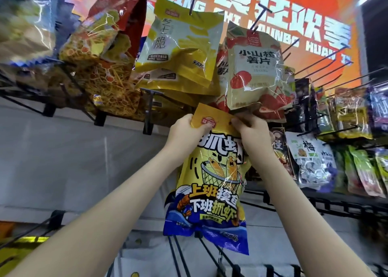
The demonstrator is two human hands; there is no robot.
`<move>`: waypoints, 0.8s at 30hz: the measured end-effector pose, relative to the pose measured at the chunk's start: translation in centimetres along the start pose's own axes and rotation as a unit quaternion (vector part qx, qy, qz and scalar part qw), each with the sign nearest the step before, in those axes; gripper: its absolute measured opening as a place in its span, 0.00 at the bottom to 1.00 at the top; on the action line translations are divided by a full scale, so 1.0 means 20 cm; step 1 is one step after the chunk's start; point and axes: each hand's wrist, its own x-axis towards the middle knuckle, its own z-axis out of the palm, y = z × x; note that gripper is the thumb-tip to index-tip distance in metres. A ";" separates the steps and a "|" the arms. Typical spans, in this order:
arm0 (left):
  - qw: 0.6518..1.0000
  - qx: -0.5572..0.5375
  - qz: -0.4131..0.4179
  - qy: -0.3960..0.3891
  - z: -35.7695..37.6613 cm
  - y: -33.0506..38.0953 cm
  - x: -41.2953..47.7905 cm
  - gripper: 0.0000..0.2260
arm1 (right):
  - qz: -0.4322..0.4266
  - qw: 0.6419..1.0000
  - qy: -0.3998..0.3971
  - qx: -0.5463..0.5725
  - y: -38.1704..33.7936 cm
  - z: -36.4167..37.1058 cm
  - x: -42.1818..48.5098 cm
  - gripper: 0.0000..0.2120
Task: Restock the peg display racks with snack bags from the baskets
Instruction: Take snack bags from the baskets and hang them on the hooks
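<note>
Left hand, right hand; snack bag hangs pinched between their fingers.

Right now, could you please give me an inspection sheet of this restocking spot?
Surface: grey back panel carrying black pegs; several pegs at upper right are bare.
Job's things: yellow and blue snack bag held upright below the hung bags, not visibly on a peg; yellow bags and hawthorn chip bags hang above it.
Clutter: blurred yellow item at lower left, cannot tell what.
Hands: left hand grips the bag's top left corner; right hand pinches its top edge.
Cables: nothing seen.
Surroundings: orange banner above; small packets hang at right.
</note>
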 end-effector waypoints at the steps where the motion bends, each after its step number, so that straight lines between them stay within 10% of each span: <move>1: 1.000 -0.003 -0.003 0.001 0.00 0.00 0.00 0.09 | 0.005 1.000 -0.002 0.001 -0.01 0.00 0.01 0.08; 9: 0.990 0.133 -0.028 0.048 0.02 -0.12 0.01 0.16 | 0.036 0.988 0.018 -0.148 0.12 0.12 0.02 0.03; 14: 0.895 0.348 0.269 0.074 0.04 -0.29 -0.06 0.24 | -0.087 0.940 0.103 -0.313 0.18 0.19 -0.18 0.14; 24: 0.814 0.545 0.202 -0.014 0.06 -0.50 0.00 0.28 | -0.025 0.931 -0.179 -0.317 0.33 0.29 -0.22 0.25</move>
